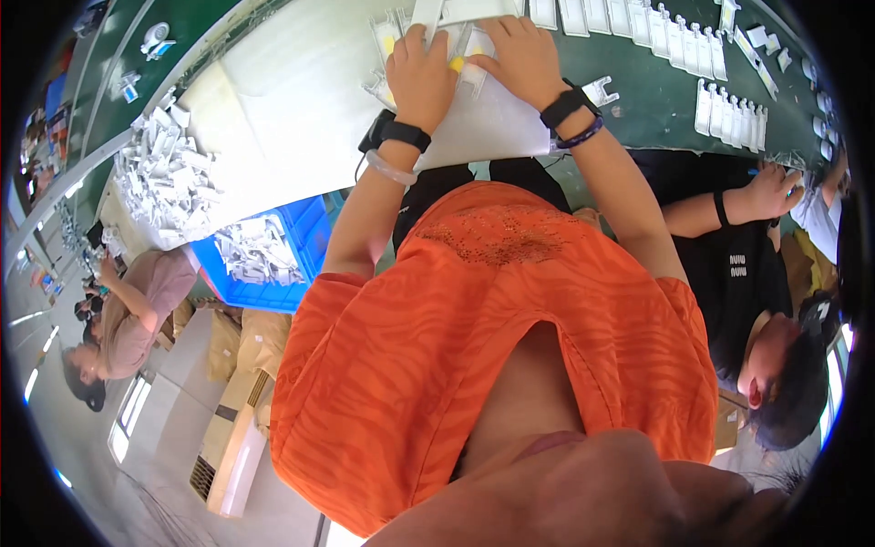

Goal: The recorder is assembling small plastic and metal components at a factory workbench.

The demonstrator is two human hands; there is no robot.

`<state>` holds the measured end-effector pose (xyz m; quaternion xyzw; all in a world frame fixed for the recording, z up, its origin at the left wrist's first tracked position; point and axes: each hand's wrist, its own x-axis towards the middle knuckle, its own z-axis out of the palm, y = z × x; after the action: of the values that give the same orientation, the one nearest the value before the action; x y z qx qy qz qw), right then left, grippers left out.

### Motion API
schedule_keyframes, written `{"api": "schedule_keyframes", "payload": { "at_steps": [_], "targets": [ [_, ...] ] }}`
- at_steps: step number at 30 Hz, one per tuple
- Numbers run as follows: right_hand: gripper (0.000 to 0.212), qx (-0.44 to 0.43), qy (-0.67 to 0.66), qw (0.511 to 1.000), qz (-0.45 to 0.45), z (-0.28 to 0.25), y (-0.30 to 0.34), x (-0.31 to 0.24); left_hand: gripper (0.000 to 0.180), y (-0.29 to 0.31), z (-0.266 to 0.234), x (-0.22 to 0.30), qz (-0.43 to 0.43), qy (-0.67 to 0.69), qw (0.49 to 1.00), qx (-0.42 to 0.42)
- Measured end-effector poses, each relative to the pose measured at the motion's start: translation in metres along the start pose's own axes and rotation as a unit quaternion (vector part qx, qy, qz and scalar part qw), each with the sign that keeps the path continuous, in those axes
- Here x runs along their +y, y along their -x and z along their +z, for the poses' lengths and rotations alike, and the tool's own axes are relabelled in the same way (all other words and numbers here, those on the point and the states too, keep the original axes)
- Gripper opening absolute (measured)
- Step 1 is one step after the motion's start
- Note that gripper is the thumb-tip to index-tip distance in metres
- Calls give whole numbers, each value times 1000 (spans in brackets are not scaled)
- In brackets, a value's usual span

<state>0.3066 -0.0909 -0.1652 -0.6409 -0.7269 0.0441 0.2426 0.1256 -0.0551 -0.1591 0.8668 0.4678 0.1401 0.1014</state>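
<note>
In the head view, your hands were together at the far side of the bench (638, 121), above a white sheet (292, 91). Your left hand (422, 87) lay palm down, its fingers bent forward to the near edge of a white panel (474, 10). Your right hand (524, 64) came in from the other side, fingers reaching that same panel, its thumb pointing inward at a small yellow piece (457, 65) — this sat between the two hands, over a white fitting (473, 82). Whether either hand was pinching something you could not tell, as the fingertips were partly hidden.

Just left of your left hand were some pale parts (379, 35) with a spot of yellow. Near your right wrist, on its outer side, a forked white piece (602, 91) lay alone. Farther right of that hand ran a long row of white parts (688, 46), with a shorter row (731, 117) nearer your body.

Well to the left of your left hand spread a loose heap of white parts (169, 178); between it and your left forearm stood a blue bin (314, 232) — more white pieces inside. A co-worker in black (729, 264) was on your right-hand side.
</note>
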Motion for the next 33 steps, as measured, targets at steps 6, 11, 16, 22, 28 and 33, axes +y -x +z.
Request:
{"api": "schedule_keyframes", "payload": {
  "at_steps": [6,11,16,22,28,33],
  "targets": [
    [48,-89,-39,971,217,15,3,-19,48,7,15,-25,53,-55,994,72],
    [41,-124,-152,950,242,1,29,-3,37,2,7,-37,91,0,994,59],
    [29,53,-435,785,438,-57,98,-3,28,4,-1,-57,61,145,984,78],
    [35,362,-431,620,547,-72,203,64,29,12,-26,13,125,92,983,100],
    [38,237,-321,779,484,-72,201,69,30,-6,15,107,277,20,960,14],
    [37,118,-28,928,353,-70,210,87,23,-6,66,119,246,100,964,30]
  ]
}}
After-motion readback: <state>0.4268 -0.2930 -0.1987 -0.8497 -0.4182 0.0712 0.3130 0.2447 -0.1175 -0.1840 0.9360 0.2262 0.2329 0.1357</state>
